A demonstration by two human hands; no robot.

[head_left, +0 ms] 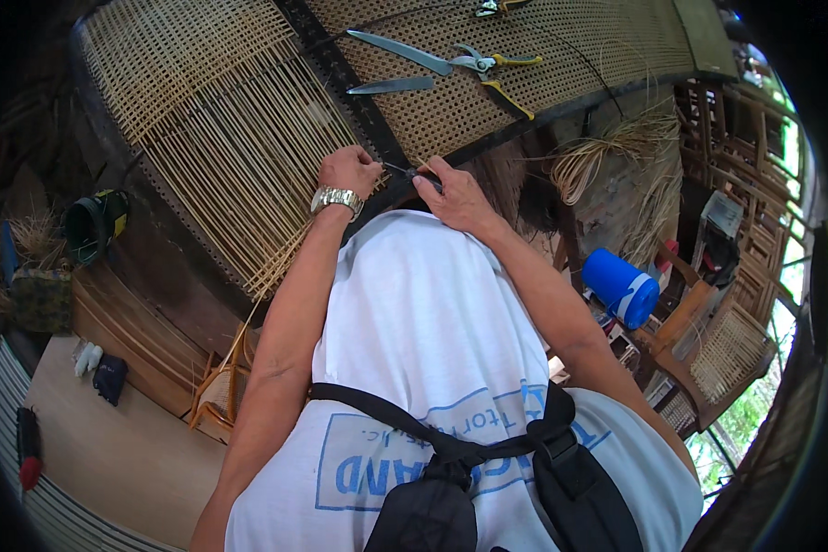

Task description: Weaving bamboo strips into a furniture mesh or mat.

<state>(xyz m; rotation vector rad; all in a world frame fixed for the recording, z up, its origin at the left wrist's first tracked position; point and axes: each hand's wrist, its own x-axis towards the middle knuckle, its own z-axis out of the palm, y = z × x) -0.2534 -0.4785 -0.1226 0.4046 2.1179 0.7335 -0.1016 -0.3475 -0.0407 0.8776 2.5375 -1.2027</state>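
Observation:
My left hand (350, 173), with a metal watch on its wrist, rests at the inner edge of the left rattan panel (239, 138). Its thumb and fingers are pinched together, and what they hold is too small to make out. Across the dark frame bar (382, 124), my right hand (460, 197) is closed around a slim dark tool (417, 174). The tool's thin metal end points toward the left fingers; its exact kind cannot be told. Tight weaving covers the left panel's far part, while bare parallel strands run across its nearer part.
On the right woven panel (598, 46) lie yellow-handled pruning shears (497, 69), a long blade (400, 51) and a shorter blade (391, 86). Loose cane strands (607, 156) hang to the right, above a blue jug (620, 287). A dark bucket (87, 228) stands at left; chair frames (722, 350) crowd the right.

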